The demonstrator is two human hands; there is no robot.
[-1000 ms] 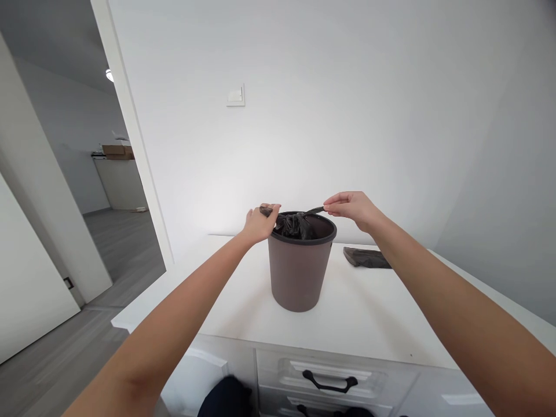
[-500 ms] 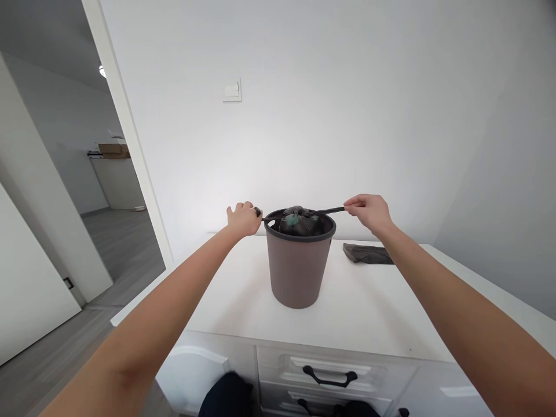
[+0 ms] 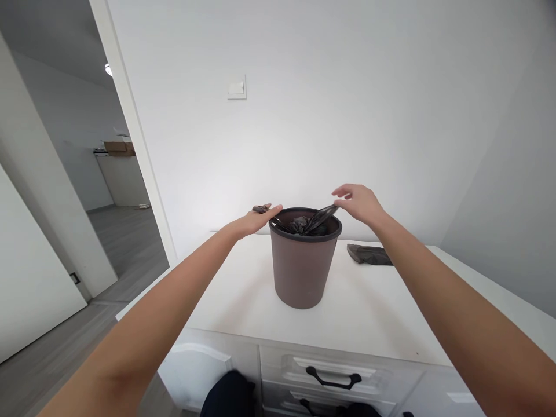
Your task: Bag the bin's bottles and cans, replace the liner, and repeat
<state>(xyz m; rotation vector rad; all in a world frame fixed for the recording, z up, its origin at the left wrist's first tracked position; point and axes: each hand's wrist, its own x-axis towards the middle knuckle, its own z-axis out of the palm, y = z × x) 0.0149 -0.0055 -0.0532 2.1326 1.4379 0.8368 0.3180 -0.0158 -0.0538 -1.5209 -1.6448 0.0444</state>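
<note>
A brownish-mauve trash can [image 3: 303,272] with a dark rim stands upright on the white cabinet top. Inside it sits a black garbage bag [image 3: 303,225], gathered at its middle. My left hand [image 3: 256,220] is at the can's left rim, closed on one end of the bag, with a bit of black plastic sticking out beyond the fingers. Above the right rim, my right hand [image 3: 358,202] pinches the bag's other end, which fans out loosely towards the knot. What lies deeper in the can is hidden.
A folded dark plastic bag [image 3: 369,255] lies right of the can, partly behind my right forearm. The cabinet [image 3: 339,330] has black drawer handles [image 3: 333,377] in front. A white wall with a light switch [image 3: 237,88] rises behind; a doorway opens at left.
The bag's ends, pulled taut sideways before, are now slacker. Both hands have come closer to the can, and the bag sits lower inside it. The view has shifted slightly.
</note>
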